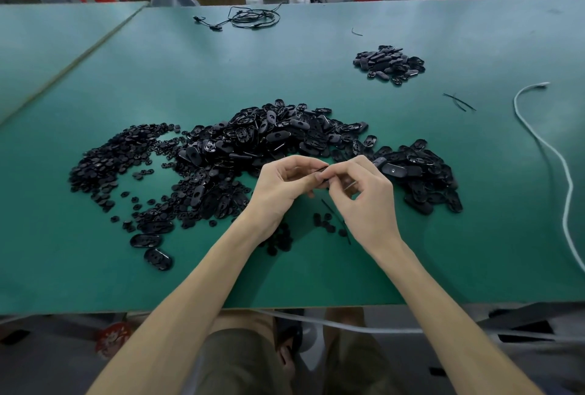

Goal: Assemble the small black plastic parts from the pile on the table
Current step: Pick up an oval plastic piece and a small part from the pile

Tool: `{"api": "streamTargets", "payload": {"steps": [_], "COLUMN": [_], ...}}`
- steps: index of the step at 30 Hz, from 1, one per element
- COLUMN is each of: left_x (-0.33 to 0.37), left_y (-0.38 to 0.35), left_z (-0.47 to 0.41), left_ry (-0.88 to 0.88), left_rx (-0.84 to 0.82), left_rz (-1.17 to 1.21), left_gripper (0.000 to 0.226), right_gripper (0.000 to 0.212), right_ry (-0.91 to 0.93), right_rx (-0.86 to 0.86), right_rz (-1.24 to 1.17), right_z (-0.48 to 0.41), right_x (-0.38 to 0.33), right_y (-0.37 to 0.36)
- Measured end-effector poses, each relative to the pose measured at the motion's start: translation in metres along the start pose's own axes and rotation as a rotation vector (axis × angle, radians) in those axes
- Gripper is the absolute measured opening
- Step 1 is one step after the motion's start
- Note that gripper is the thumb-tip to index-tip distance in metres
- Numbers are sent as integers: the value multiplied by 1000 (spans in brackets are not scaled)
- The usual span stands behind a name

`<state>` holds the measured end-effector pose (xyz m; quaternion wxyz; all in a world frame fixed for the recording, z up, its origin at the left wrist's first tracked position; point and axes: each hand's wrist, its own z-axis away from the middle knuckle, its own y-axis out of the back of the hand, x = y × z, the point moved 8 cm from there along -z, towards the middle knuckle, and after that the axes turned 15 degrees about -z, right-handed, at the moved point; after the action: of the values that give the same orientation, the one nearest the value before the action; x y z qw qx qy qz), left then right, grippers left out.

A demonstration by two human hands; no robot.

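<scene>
near pile (269,138), left hand (281,187) and right hand (364,195) pinch black part (322,169) together

Main pile (278,138) sat at centre of table (316,274) | round pieces (107,166) lay spread to its left | smaller pile (389,64) sat behind, to the right, well apart | coiled cable (250,18) lay at far edge | cord (557,166) ran down right side | left hand (281,187) and right hand (364,195) met before main pile, thin part (320,170) between them
</scene>
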<state>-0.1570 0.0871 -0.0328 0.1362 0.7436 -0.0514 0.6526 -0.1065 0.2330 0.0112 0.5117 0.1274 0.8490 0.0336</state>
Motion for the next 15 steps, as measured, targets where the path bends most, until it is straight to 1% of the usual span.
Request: {"api": "streamTargets", "payload": {"steps": [10,13,15], "left_x": [0,2,4], "left_y": [-1,-2,2], "left_z": [0,0,-1], "left_ry": [0,1,-2], "left_rx": [-9,0,37], "left_rz": [26,10,41], "left_gripper": [20,20,23], "right_gripper": [22,20,20], "right_ry": [5,18,20], "right_rx": [11,47,89], "right_rz": [-6,-14,-14], "right_z": [1,0,-1], "right_x": [1,-1,-1], "right_y": [0,4,9]}}
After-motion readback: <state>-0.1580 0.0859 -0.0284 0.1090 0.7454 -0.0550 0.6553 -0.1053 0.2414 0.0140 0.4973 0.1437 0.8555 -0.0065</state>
